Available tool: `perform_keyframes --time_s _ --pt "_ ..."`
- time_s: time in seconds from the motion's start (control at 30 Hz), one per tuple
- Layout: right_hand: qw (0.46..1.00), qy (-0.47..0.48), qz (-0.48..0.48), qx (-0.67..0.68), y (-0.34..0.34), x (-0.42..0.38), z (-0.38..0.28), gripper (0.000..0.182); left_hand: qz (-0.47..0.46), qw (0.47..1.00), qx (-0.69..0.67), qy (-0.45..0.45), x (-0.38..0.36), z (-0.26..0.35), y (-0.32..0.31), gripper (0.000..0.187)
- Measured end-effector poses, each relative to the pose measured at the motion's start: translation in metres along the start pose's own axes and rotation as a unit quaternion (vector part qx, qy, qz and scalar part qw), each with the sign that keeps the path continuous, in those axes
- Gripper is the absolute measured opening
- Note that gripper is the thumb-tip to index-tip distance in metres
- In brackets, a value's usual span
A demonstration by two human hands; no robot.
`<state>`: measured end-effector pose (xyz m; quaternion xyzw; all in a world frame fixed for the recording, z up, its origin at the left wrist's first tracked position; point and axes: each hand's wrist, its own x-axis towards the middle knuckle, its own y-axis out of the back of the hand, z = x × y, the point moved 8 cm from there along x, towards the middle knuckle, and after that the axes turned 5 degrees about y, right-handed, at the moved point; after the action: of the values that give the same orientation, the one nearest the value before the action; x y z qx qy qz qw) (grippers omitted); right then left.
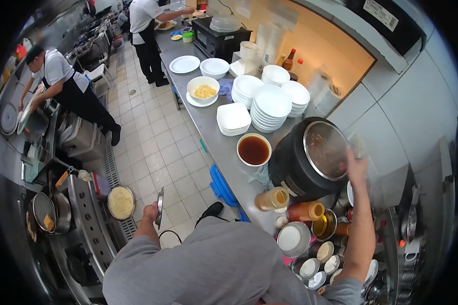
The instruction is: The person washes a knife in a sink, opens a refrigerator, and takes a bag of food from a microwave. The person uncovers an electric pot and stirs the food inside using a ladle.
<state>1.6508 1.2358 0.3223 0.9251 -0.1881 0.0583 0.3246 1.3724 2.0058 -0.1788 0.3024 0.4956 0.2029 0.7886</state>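
Note:
My left hand (149, 212) is closed on a thin round metal lid (160, 207), seen nearly edge-on above the tiled floor. At the right rim of a black soup warmer (295, 168), the fingers of my right hand (357, 166) are curled closed; what they hold is hidden. Steam rises from the brown soup (323, 150) inside the open warmer. Beside it stands a white bowl of dark brown broth (254, 150). A jar with a yellowish rim (272, 199) and an orange sauce jar (305, 211) stand just in front of the warmer.
Stacked white plates (271, 108) and a bowl of noodles (204, 91) stand on the steel counter (198, 116). Several seasoning tubs (309, 268) sit at right. A stove (86, 213) lies left. One co-worker (68, 84) handles a large pot; another (146, 35) stands at the counter.

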Motion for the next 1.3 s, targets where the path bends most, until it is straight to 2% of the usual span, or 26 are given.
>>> perform_keyframes --time_s 0.07,0.13,0.2,0.3,0.37,0.4,0.43,0.47,0.5,0.57,0.6,0.63,0.7,0.77,0.83,0.87,0.93,0.97,1.03,1.1,1.17,1.2,1.27,1.3 --pt "0.998 0.026 0.055 0.03 0.021 0.004 -0.008 0.038 0.017 0.999 0.014 -0.037 0.01 -0.006 0.0 0.066" --pt "0.999 0.006 0.035 0.017 0.05 0.002 -0.031 0.037 0.012 0.997 0.025 -0.069 0.03 -0.02 -0.006 0.067" --pt "0.998 0.055 0.04 -0.016 0.074 -0.011 -0.07 0.035 0.001 0.993 0.043 -0.109 0.038 -0.007 -0.015 0.068" --pt "0.993 0.073 0.086 0.025 0.096 -0.046 -0.112 0.026 0.034 0.984 0.139 -0.108 0.04 0.015 -0.01 0.067" --pt "0.978 0.194 0.056 0.057 0.102 -0.063 -0.136 0.018 0.068 0.956 0.253 -0.134 0.047 0.038 -0.01 0.064" --pt "0.978 0.189 0.068 0.053 0.11 -0.071 -0.14 0.018 0.067 0.952 0.259 -0.146 0.053 0.053 -0.012 0.064" --pt "0.95 0.309 0.028 -0.043 0.107 -0.088 -0.164 0.015 0.052 0.946 0.267 -0.177 0.057 0.068 -0.015 0.063" --pt "0.897 0.42 -0.016 -0.139 0.098 -0.108 -0.18 0.014 0.036 0.939 0.274 -0.206 0.058 0.082 -0.018 0.061" --pt "0.898 0.416 -0.011 -0.142 0.099 -0.111 -0.177 0.014 0.02 0.931 0.279 -0.233 0.056 0.095 -0.022 0.06" --pt "0.806 0.548 -0.051 -0.218 0.08 -0.139 -0.176 0.019 0.031 0.929 0.252 -0.27 0.039 0.127 -0.018 0.059" --pt "0.795 0.557 -0.059 -0.234 0.075 -0.145 -0.168 0.021 0.042 0.926 0.221 -0.302 0.026 0.147 -0.013 0.059" --pt "0.798 0.552 -0.054 -0.236 0.074 -0.146 -0.16 0.021 0.043 0.923 0.226 -0.308 0.026 0.156 -0.014 0.059" --pt "0.777 0.576 -0.063 -0.245 0.069 -0.153 -0.143 0.021 0.074 0.944 0.129 -0.295 0.025 0.178 -0.006 0.058" --pt "0.79 0.561 -0.061 -0.237 0.064 -0.148 -0.126 0.021 0.061 0.946 0.116 -0.297 0.013 0.203 -0.001 0.058" --pt "0.84 0.518 -0.057 -0.154 0.057 -0.134 -0.1 0.016 0.05 0.947 0.107 -0.297 -0.015 0.228 0.012 0.059" --pt "0.844 0.511 -0.049 -0.153 0.051 -0.13 -0.091 0.016 0.088 0.931 0.139 -0.327 -0.037 0.246 0.023 0.058" --pt "0.94 0.339 0.023 -0.02 0.058 -0.1 -0.06 0.02 0.133 0.909 0.169 -0.356 -0.074 0.277 0.037 0.057" --pt "0.938 0.345 0.023 -0.011 0.054 -0.095 -0.051 0.02 0.16 0.897 0.194 -0.365 -0.092 0.288 0.044 0.056" --pt "0.986 0.107 0.12 0.042 0.059 -0.067 0.0 0.028 0.192 0.88 0.238 -0.364 -0.105 0.306 0.063 0.053" --pt "0.992 -0.01 0.115 0.053 0.052 -0.055 0.027 0.032 0.197 0.872 0.264 -0.363 -0.103 0.324 0.073 0.053" --pt "0.996 -0.049 0.06 0.054 0.044 -0.057 0.034 0.028 0.195 0.862 0.263 -0.386 -0.141 0.352 0.089 0.052" --pt "0.996 -0.042 0.047 0.059 0.04 -0.06 0.04 0.028 0.203 0.857 0.26 -0.396 -0.157 0.364 0.097 0.052" --pt "0.988 0.032 0.086 0.127 0.044 -0.066 0.044 0.02 0.212 0.843 0.259 -0.422 -0.196 0.392 0.107 0.051" --pt "0.988 0.032 0.082 0.128 0.039 -0.065 0.046 0.02 0.213 0.834 0.261 -0.436 -0.219 0.404 0.112 0.05"
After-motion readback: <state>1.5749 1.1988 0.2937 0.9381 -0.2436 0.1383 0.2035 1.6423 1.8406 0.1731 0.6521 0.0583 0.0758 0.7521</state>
